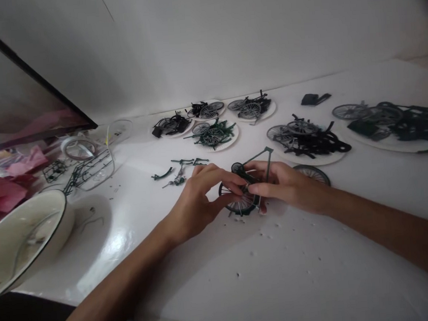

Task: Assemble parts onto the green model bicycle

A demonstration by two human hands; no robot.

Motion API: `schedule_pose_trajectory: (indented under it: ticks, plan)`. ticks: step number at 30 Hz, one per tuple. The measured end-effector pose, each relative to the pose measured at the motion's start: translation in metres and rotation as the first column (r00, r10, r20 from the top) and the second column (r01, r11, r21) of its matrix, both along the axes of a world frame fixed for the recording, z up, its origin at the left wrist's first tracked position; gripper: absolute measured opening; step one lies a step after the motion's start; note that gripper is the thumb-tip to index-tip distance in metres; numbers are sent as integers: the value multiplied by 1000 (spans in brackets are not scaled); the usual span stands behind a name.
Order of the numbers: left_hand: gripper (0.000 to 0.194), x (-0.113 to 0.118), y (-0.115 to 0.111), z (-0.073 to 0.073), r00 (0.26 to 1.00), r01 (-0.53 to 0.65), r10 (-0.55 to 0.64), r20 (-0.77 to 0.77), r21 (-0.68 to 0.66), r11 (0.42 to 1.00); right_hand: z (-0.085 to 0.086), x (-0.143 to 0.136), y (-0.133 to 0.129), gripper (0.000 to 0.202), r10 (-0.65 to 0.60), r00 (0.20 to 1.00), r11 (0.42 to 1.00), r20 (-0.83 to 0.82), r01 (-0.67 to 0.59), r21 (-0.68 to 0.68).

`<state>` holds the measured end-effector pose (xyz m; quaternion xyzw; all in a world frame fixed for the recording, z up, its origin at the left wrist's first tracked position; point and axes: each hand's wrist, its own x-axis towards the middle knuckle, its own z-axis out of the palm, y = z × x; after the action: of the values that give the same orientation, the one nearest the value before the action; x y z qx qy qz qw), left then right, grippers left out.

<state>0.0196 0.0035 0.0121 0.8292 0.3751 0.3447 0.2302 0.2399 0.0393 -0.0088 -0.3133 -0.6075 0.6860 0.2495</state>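
A small dark green bicycle frame [268, 162] with a spoked wheel [240, 205] at its lower part is held between both hands over the white table. My left hand [202, 193] has its thumb and fingers closed on the wheel near its hub. From the right, my right hand [284, 184] grips the frame, its thumb meeting the left fingertips. Whatever small part lies between the fingertips is hidden. Beyond my right wrist lies another wheel [313, 174], partly covered. Loose green parts [163, 174] rest left of the held model.
Paper plates [231, 142] with piled wheels and dark parts line the back and right. An enamel basin [60, 212] stands at left, near wire racks [89, 170] and pink plastic [2, 194]. A small black piece [310, 99] lies at the back. Several specks dot the tabletop [283, 283].
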Motion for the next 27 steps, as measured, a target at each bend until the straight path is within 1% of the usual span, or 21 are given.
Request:
schedule_pose_trajectory:
  ticks: [4, 7, 11, 15, 19, 21, 23, 24, 27]
  plan:
    - [24, -1, 1, 0, 1000, 12, -12, -28, -16, 1000, 0, 0, 0, 36, 27, 998, 999, 56, -28, 22]
    - [24, -2, 1, -1, 998, 27, -28, -48, -18, 999, 2, -1, -1, 38, 10, 997, 999, 75, -13, 37]
    - [23, -1, 0, -1, 997, 38, -38, -71, -4, 999, 3, -1, 0, 51, -7, 992, 1000, 128, 4, 22]
    - [20, 0, -1, -1, 994, 49, -47, -103, 18, 999, 0, 1, 1, 57, 12, 991, 999, 132, -17, 34]
    - [18, -1, -3, 0, 993, 32, -27, -118, 41, 999, -3, 3, 1, 66, -2, 990, 1000, 144, 1, 8]
    - [17, -1, -3, 2, 992, 28, -21, -126, 59, 998, -3, 3, 1, 65, -5, 991, 1000, 132, 3, 14]
    - [16, -3, -2, 4, 993, 3, 6, -114, 82, 997, -2, 3, 0, 61, -11, 994, 1000, 106, 9, 19]
    - [14, -4, 0, 5, 995, -29, 38, -95, 92, 995, -2, 3, 0, 60, -17, 995, 1000, 95, 16, 12]
    - [8, -15, 11, 6, 983, -178, 181, -18, 124, 976, -4, 3, 0, 65, -72, 995, 997, 69, 74, -38]
